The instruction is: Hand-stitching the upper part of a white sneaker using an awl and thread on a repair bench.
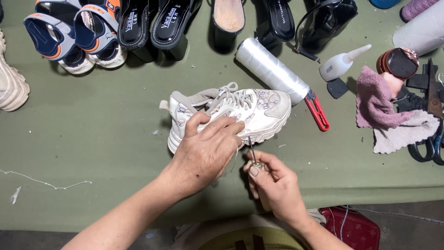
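Note:
A white laced sneaker (259,109) lies on its side in the middle of the green table (92,139), toe to the right. My left hand (203,153) grips its near side, fingers spread over the upper. My right hand (275,185) holds a thin metal awl (252,150), its tip at the sneaker's sole edge. A pale thread runs from the sole between my two hands.
A spool of clear thread (270,69) and red snips (318,111) lie right of the sneaker. A glue bottle (340,62), pink cloth (377,102) and scissors (430,143) sit far right. Sandals (74,37) and black heeled shoes (152,25) line the far edge. A red box (351,227) sits below the table.

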